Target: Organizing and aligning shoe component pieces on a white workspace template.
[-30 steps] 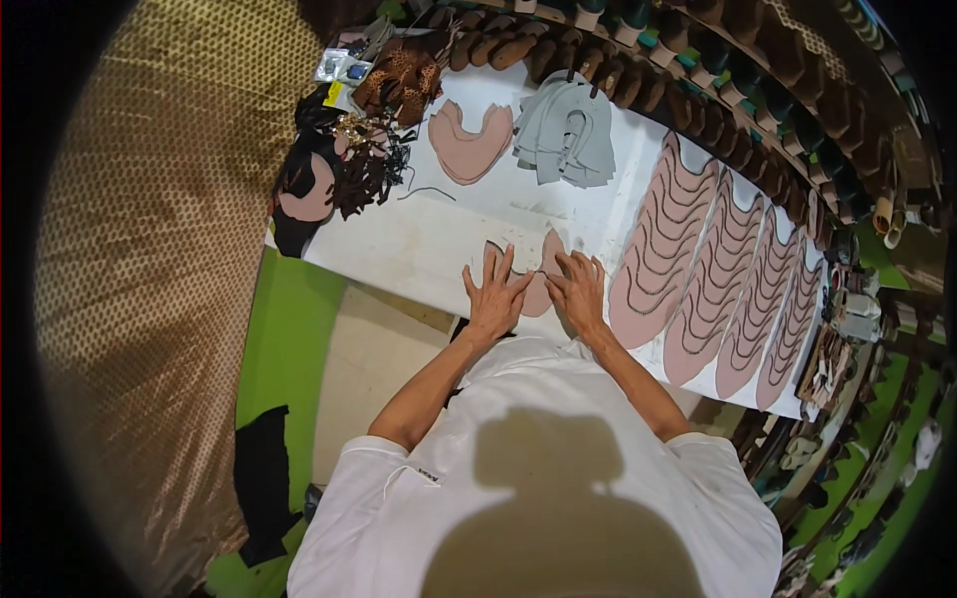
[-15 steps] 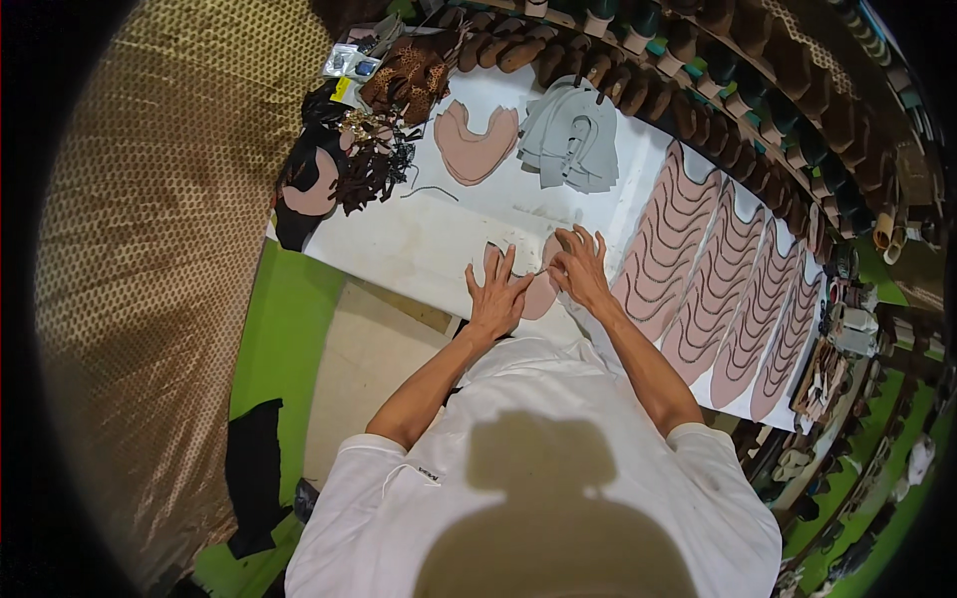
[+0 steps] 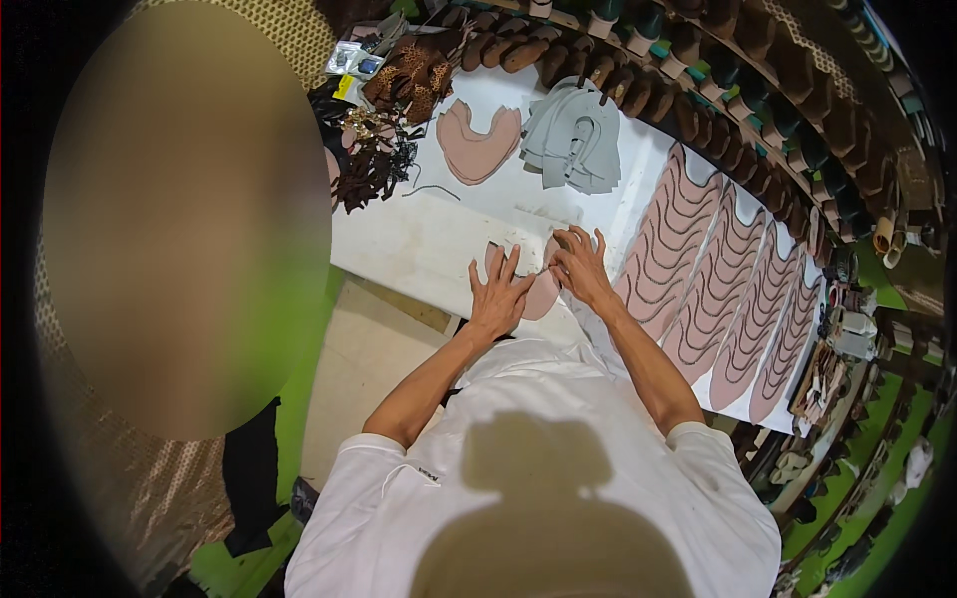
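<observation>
A pink U-shaped shoe upper piece (image 3: 541,296) lies at the near edge of the white table, between my hands. My left hand (image 3: 498,299) rests on its left side with fingers spread and its thumb toward the inner curve. On the other side, my right hand (image 3: 582,271) has bent fingers closed at the piece's inner edge. A thin dark line follows that edge between the hands; what exactly the right fingertips pinch is too small to make out.
Rows of overlapping pink pieces with dark-trimmed edges (image 3: 688,269) cover the table's right side. Farther back are stacked pink U-shapes (image 3: 478,145), grey pieces (image 3: 570,140) and dark strips (image 3: 374,174). Shelves of shoes (image 3: 738,90) curve behind. A blurred oval (image 3: 189,219) covers the left.
A large blurred oval now covers the gold curtain and the table's left end. Both hands stay at the pink piece, with only slight finger movement.
</observation>
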Available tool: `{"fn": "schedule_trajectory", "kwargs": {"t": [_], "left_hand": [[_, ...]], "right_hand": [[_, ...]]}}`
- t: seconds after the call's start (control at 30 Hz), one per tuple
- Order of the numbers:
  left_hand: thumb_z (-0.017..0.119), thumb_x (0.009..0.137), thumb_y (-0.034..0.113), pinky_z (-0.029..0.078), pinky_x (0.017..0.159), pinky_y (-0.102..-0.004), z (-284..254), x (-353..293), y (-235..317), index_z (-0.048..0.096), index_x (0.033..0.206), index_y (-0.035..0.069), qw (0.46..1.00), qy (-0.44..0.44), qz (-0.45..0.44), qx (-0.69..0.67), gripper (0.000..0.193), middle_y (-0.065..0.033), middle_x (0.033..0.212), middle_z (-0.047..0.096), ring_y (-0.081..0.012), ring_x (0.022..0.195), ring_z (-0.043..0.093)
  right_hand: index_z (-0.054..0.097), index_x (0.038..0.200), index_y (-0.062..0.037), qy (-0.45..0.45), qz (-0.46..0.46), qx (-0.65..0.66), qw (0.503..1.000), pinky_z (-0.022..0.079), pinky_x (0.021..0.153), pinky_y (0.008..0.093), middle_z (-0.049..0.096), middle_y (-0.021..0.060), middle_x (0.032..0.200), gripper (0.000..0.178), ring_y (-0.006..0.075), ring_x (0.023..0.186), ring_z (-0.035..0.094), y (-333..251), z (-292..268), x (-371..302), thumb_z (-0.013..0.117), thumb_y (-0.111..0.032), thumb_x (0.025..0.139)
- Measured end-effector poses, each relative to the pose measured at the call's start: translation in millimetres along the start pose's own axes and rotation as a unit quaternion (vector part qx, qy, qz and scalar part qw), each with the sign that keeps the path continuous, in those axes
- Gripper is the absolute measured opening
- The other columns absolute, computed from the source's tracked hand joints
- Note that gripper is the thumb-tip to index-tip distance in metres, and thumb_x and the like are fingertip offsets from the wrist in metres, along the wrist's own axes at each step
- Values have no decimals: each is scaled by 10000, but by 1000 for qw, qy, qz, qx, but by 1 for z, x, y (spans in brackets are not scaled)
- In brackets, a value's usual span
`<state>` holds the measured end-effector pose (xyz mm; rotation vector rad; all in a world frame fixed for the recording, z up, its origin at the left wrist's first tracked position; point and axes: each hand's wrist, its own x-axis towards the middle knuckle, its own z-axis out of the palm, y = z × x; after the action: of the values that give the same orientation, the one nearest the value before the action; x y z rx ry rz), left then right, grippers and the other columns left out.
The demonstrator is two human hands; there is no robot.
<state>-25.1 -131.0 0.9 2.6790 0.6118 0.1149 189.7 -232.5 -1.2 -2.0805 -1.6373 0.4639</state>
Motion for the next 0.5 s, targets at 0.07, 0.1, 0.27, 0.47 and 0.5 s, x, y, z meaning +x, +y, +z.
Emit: {"fn": "schedule_trajectory", "kwargs": {"t": [0.07, 0.1, 0.27, 0.47, 0.5], "left_hand": [[665, 904, 181, 153, 1101, -783, -1, 4, 1, 692, 1320, 253, 1000, -6, 4, 20, 423, -147, 1727, 233, -387, 1573, 194], [678, 895, 198, 171, 1082, -774, -1, 6, 1, 697, 1299, 255, 999, -11, 7, 40, 408, -144, 1724, 235, -383, 1564, 208], [676, 877, 203, 164, 1085, -780, -1, 7, 3, 713, 1275, 262, 1000, 4, -19, 13, 403, -139, 1729, 227, -389, 1569, 191], [670, 846, 161, 145, 1099, -794, 0, 6, 2, 724, 1303, 290, 1000, -13, -14, -2, 477, -127, 1737, 220, -399, 1580, 178], [672, 838, 141, 138, 1109, -799, 1, 5, 1, 718, 1330, 301, 1000, -24, -17, -4, 520, -124, 1743, 210, -399, 1584, 178]], "right_hand": [[728, 944, -130, 4, -2, -3, 1000, 91, 1220, 679, 523, 91, 1487, 83, 368, 1492, 341, 0, 2, 0, 761, -164, 876], [728, 943, -130, -1, 0, -6, 1000, 94, 1219, 679, 526, 90, 1483, 86, 367, 1491, 343, 0, 2, 1, 762, -164, 872], [732, 942, -130, -6, -1, -18, 1000, 99, 1217, 679, 533, 87, 1473, 89, 367, 1485, 352, -2, 1, 2, 762, -158, 864], [719, 913, -111, 7, -8, -22, 1000, 134, 1208, 688, 566, 90, 1411, 93, 361, 1458, 382, -5, -1, 5, 769, -134, 839], [720, 913, -111, 15, -15, -21, 1000, 134, 1207, 689, 568, 91, 1407, 95, 362, 1457, 386, -5, -1, 6, 768, -128, 832]]}}
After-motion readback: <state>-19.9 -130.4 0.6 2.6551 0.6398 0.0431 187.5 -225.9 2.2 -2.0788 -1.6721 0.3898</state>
